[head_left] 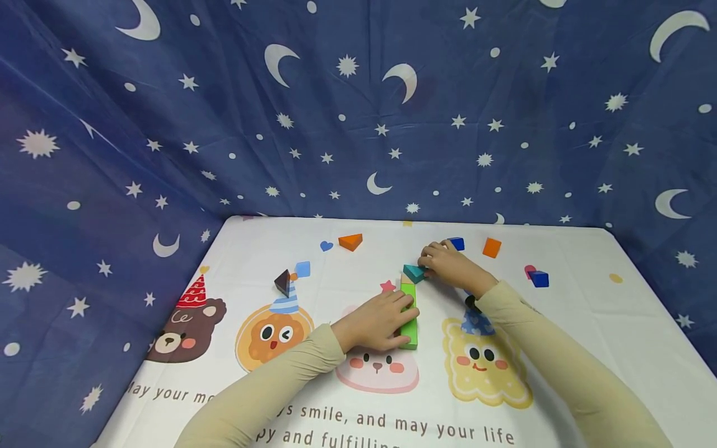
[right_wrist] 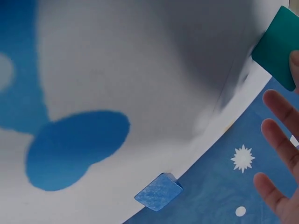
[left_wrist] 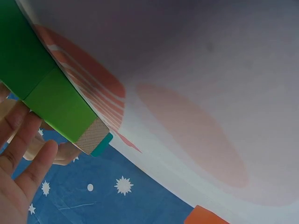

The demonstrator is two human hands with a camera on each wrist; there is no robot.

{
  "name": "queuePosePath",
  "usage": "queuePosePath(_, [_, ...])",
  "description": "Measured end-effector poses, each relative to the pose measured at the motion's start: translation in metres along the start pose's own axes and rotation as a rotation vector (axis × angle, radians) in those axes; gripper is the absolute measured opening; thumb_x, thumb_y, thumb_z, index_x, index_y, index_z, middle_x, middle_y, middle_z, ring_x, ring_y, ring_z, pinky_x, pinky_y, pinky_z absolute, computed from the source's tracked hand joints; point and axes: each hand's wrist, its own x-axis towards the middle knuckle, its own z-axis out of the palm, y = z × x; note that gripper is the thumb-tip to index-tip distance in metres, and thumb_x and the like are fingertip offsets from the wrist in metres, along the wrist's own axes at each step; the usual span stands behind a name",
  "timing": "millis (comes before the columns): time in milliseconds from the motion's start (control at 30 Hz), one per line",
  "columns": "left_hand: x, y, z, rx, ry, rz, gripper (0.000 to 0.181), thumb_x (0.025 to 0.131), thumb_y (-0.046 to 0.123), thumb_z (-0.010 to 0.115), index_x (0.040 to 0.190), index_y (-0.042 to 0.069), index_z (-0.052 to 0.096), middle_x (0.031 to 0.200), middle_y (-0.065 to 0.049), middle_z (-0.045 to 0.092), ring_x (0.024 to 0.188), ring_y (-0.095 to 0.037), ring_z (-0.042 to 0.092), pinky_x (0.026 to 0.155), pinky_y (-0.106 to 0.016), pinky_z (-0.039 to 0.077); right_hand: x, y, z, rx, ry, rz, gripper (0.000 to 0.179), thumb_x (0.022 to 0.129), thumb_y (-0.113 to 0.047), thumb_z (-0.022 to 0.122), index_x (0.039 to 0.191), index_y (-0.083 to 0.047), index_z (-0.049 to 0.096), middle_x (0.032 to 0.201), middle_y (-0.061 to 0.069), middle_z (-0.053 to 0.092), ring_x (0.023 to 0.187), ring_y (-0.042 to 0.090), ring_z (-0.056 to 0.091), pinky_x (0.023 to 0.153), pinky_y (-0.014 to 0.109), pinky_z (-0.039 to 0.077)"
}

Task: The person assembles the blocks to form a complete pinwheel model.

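Note:
Across a row of green blocks lies my left hand, its fingertips over them and its thumb near the close end. The left wrist view shows a dark green block, a lighter green block and a tan end, with extended fingers beside them; the thumb is hidden there. A teal triangular block meets the far tan end. My right hand pinches the teal block at its right side. In the right wrist view one digit lies on the teal block; the other fingers spread out straight.
Behind my right hand sits a blue block, with an orange block beside it. Another blue block lies farther right. To the left are an orange triangular block and a dark brown one. A starry blue curtain borders the table.

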Motion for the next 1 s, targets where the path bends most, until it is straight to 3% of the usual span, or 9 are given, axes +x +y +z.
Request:
queuePosePath(500, [-0.0002, 0.0004, -0.0017, 0.002, -0.011, -0.003, 0.043, 0.090, 0.050, 0.048, 0.118, 0.018, 0.049, 0.115, -0.001, 0.049, 0.103, -0.015, 0.046, 0.098, -0.029, 0.041, -0.0085, -0.0088, 0.0023, 0.006, 0.072, -0.039, 0.022, 0.075, -0.018, 0.077, 0.095, -0.013, 0.068, 0.097, 0.004, 0.066, 0.099, 0.025, 0.059, 0.087, 0.048, 0.043])
queuePosePath(1000, [-0.0002, 0.0001, 0.0021, 0.005, 0.018, 0.006, 0.041, 0.090, 0.049, 0.049, 0.116, 0.017, 0.050, 0.112, -0.001, 0.049, 0.099, -0.014, 0.046, 0.093, -0.028, 0.042, -0.0085, -0.0093, 0.0048, 0.015, 0.057, -0.036, 0.023, 0.075, -0.019, 0.077, 0.096, -0.014, 0.068, 0.099, 0.004, 0.067, 0.099, 0.023, 0.059, 0.087, 0.045, 0.042])
